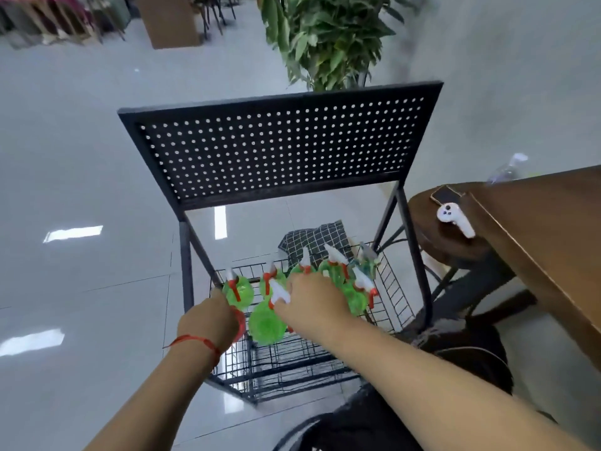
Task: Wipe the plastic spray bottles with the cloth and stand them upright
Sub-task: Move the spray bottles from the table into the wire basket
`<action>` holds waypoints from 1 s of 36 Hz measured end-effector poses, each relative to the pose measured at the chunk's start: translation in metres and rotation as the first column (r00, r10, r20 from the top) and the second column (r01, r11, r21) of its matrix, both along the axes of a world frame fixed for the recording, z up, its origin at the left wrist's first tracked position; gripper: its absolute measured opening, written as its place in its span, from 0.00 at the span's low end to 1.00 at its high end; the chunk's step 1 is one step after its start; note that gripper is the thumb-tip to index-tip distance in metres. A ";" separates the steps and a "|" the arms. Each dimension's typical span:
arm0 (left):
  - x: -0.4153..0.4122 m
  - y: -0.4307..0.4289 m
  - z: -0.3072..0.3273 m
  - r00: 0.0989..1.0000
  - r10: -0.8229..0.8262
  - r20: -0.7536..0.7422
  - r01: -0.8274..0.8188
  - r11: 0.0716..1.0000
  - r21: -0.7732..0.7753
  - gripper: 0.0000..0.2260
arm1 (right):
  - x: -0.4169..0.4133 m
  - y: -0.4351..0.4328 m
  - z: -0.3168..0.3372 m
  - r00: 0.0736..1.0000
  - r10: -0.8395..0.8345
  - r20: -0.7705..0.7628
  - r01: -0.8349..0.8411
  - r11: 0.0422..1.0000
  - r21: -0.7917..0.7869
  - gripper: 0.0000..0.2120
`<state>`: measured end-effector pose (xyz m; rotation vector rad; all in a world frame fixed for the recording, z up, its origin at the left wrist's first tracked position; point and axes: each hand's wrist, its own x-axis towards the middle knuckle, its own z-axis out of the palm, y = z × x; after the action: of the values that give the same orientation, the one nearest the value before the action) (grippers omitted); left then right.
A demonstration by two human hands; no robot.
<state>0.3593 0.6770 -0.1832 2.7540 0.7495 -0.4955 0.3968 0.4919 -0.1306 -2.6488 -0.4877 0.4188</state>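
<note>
Hands: left hand (208, 320) curled at basket (393, 288) rim, right hand (312, 302) atop crowded spray bottles (266, 323); holds unclear. Risk: toppling neighbours.

A black metal rack (186, 271) stands on the pale tiled floor (81, 190). Its perforated top shelf (279, 148) sits toward 12 o'clock, and lower down hangs a wire basket (395, 288). Green spray bottles (240, 289) with white-and-red heads stand in the basket, spread from 9 o'clock round to 3 o'clock. The nearest bottle (266, 323) is at 6 o'clock. A clear bottle (366, 260) stands at about 2 o'clock, by the right wire wall. A checked cloth (318, 239) lies at 12 o'clock on the basket's far edge, but whether inside or over the rim cannot be told.
</note>
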 end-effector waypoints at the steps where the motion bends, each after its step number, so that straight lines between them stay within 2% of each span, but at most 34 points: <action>1: 0.001 0.002 -0.007 1.000 -0.001 -0.003 0.001 1.000 -0.006 0.18 | 0.001 0.007 -0.010 1.000 0.000 -0.011 0.000 1.000 0.001 0.10; 4: 0.003 0.007 -0.025 0.999 -0.035 -0.005 0.035 0.999 0.000 0.08 | 0.002 0.026 -0.037 0.998 -0.026 -0.057 0.027 1.000 0.009 0.10; 6: 0.006 0.008 -0.035 0.998 -0.058 0.006 0.058 0.998 0.006 0.05 | 0.006 0.037 -0.050 0.997 -0.040 -0.059 0.041 0.999 0.006 0.10; 12: 0.017 0.011 -0.059 0.998 -0.062 -0.026 0.062 0.998 -0.002 0.11 | 0.024 0.061 -0.079 0.990 -0.075 -0.118 0.071 0.997 -0.033 0.09; 17: 0.020 0.015 -0.070 0.989 -0.144 -0.027 0.145 0.988 0.044 0.13 | 0.031 0.075 -0.084 0.989 -0.038 -0.143 0.028 0.997 -0.075 0.07; 22: 0.023 0.009 -0.069 0.994 -0.105 0.028 0.104 0.994 0.041 0.15 | 0.032 0.082 -0.087 0.995 -0.025 -0.096 0.016 0.995 -0.097 0.08; 26: 0.017 0.002 -0.060 0.977 -0.214 0.000 0.208 0.953 0.222 0.22 | 0.034 0.082 -0.087 0.996 -0.009 -0.090 -0.002 0.993 -0.121 0.08; 29: 0.013 0.004 -0.060 0.950 -0.312 -0.009 0.299 0.901 0.313 0.21 | 0.034 0.080 -0.083 0.993 0.020 -0.112 -0.033 0.993 -0.110 0.14; 32: 0.010 0.003 -0.052 0.965 -0.262 0.027 0.247 0.936 0.250 0.21 | 0.033 0.076 -0.074 0.994 0.043 -0.103 -0.055 0.992 -0.113 0.22; 36: 0.007 0.002 -0.038 0.972 -0.227 0.069 0.213 0.963 0.162 0.35 | 0.032 0.065 -0.059 0.999 0.029 -0.036 -0.031 0.997 -0.070 0.19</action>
<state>0.3658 0.6788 -0.2211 3.0000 0.4811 -0.3704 0.4283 0.5571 -0.1893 -2.6997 -0.5114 0.4995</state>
